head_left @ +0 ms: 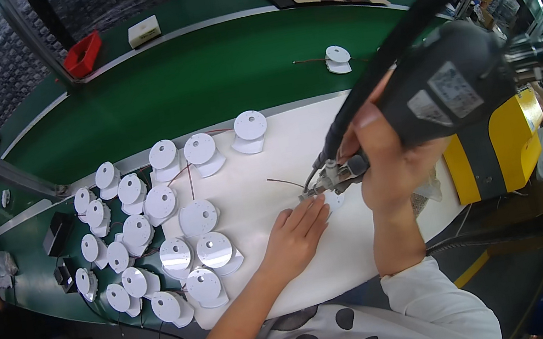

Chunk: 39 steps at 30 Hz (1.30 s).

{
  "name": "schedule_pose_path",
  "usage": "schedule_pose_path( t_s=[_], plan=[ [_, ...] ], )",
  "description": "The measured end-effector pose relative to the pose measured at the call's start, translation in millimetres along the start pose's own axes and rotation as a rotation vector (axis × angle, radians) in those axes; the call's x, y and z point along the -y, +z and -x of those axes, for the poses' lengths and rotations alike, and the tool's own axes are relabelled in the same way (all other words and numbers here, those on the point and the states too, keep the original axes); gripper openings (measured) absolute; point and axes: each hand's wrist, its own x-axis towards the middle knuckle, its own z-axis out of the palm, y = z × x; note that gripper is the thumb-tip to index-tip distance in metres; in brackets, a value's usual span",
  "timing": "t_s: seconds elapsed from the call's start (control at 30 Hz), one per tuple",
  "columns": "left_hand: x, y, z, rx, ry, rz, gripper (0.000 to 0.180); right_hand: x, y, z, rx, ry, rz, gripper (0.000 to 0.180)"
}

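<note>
My right hand [390,167] is wrapped round a black power screwdriver [441,87], with a thick black hose curving over it and its metal nose pointing down and left. Beneath that nose lies a white round part [336,203], mostly hidden by the tool and my fingers. A thin brown wire sticks out on its far left side. My left hand [297,237] grips this part from the near left, fingertips close by the tool's nose. Several similar white round parts [199,217] with centre holes and wires lie to the left.
The white work surface [252,180] adjoins a green belt [198,74] carrying another white part [337,56]. Red bins [83,55] and a small white box [143,31] stand beyond. A yellow and grey box [497,146] is at right; black trays [58,234] stand at left.
</note>
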Motion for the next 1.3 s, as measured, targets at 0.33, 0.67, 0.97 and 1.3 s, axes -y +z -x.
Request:
schedule_pose_path(
  t_s=[0.33,0.67,0.97,1.3],
  plan=[
    [19,31,-21,0.016,-0.113,0.033,0.039,40,-39,-22,-0.385,-0.054,-0.057,0.03],
    [81,9,-64,-0.028,-0.422,-0.425,0.053,48,-43,-28,-0.522,-0.062,0.055,0.033],
    [41,13,-41,-0.05,-0.212,-0.317,0.04,33,-35,-15,-0.254,0.045,-0.081,0.027],
    [5,6,-5,0.034,-0.074,-0.277,0.04,15,-19,-7,-0.077,0.074,-0.027,0.024]
  ],
)
